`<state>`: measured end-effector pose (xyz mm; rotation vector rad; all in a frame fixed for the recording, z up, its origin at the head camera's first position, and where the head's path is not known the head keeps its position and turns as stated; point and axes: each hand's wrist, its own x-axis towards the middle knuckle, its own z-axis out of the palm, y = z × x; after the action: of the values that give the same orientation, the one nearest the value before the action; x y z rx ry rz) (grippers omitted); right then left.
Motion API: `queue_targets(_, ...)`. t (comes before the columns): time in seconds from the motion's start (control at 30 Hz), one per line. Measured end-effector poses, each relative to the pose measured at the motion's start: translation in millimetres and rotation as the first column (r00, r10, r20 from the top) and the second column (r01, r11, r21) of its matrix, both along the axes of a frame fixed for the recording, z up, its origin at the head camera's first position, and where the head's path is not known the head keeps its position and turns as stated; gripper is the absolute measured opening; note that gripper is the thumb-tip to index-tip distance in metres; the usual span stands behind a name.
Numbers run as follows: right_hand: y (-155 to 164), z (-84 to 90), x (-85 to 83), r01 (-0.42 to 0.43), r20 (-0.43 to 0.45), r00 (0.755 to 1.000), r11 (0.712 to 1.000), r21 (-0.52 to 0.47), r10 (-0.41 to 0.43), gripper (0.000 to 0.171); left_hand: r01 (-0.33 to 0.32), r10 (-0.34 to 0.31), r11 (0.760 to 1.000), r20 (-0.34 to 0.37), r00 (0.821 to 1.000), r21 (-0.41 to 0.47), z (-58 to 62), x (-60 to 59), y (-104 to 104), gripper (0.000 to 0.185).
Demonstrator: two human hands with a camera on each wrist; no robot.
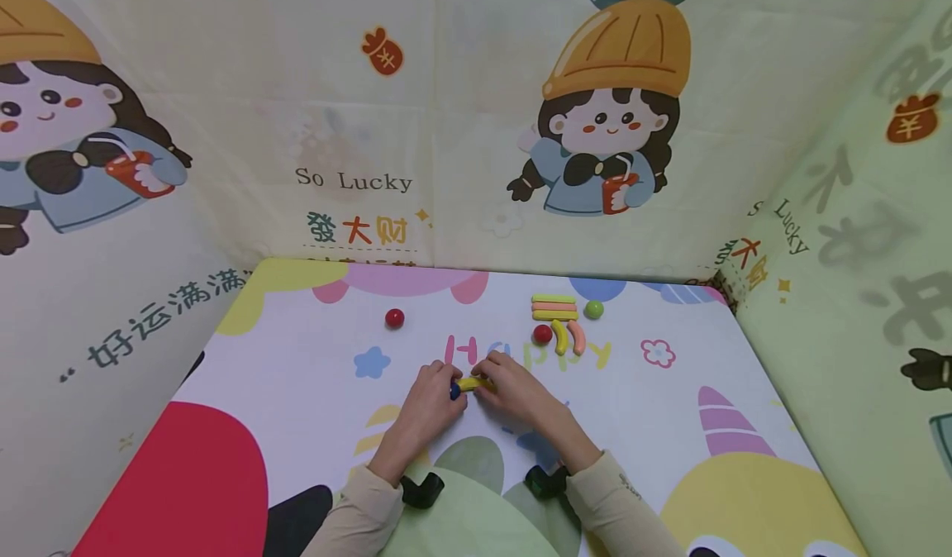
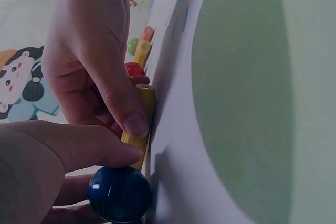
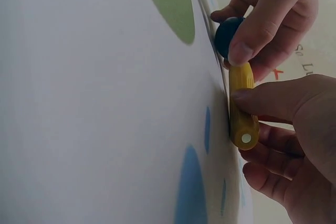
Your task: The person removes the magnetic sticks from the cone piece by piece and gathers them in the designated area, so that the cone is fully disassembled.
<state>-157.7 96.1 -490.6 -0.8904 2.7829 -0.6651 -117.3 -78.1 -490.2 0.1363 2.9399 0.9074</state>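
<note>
Near the middle of the table, a yellow rod (image 1: pixel 468 383) lies end to end against a dark blue ball (image 2: pixel 119 195). My left hand (image 1: pixel 431 396) pinches the ball where it meets the rod, its thumb over the joint and other fingers behind the ball. From the other side my right hand (image 1: pixel 516 387) grips the rod between thumb and fingers. A pale round spot shows in the rod's free end in the right wrist view. Whether ball and rod are joined, I cannot tell.
Farther back are straight yellow and pink rods (image 1: pixel 554 307) side by side, a green ball (image 1: pixel 593 309), a red ball (image 1: pixel 542 335), a curved yellow rod (image 1: pixel 559 338) and a curved pink rod (image 1: pixel 576 338). Another red ball (image 1: pixel 394 318) lies to the left.
</note>
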Motion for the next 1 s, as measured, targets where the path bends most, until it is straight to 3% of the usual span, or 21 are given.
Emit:
queue_targets(0.43,5.7,4.0,-2.6,0.015,-0.001,1.0,1.0,0.0,-0.015,0.03,-0.014,0.014,0.999,-0.019,1.0,-0.042,-2.1,0.1,0.6,0.028)
queue_targets(0.67,18.3,14.1,-17.4,0.108,-0.026,0.994,0.994,-0.012,-0.108,0.033,-0.032,0.032,0.999,-0.012,0.999,-0.039,-3.6,-0.7,1.1,0.027)
queue_targets(1.0,45.4,19.9,-39.8,0.26,-0.046,0.964,0.965,-0.045,-0.262,0.034,-0.032,0.03,0.998,-0.028,0.999,-0.053,-4.3,0.3,-2.0,0.032)
